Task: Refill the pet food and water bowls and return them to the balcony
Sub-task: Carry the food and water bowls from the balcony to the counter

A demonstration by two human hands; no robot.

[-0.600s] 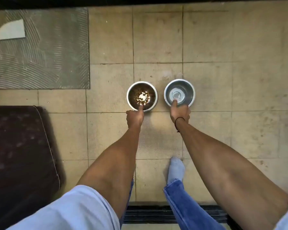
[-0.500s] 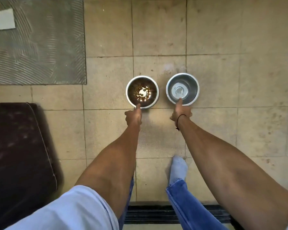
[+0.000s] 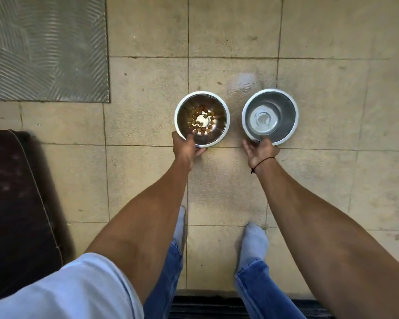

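A person bends over two steel bowls set side by side, slightly apart, on the beige tiled floor (image 3: pixel 320 31) at the centre of the frame; the food bowl (image 3: pixel 202 119), on the left, holds a ring of brown kibble around its shiny bottom, while the water bowl (image 3: pixel 270 116), on the right, shows clear water over its base; the left hand (image 3: pixel 186 149) grips the near rim of the food bowl, thumb hooked inside and fingers curled beneath the edge; the right hand (image 3: pixel 259 151) sits just below the water bowl, thumb over its near rim, the fingers hidden underneath, so whether they grip cannot be told; a black cord (image 3: pixel 263 162) circles that wrist; a grey ribbed mat (image 3: pixel 46 47) fills the upper left, a dark cushion (image 3: pixel 16 203) the left edge; two pale-socked feet (image 3: pixel 255 242) stand at lower centre.
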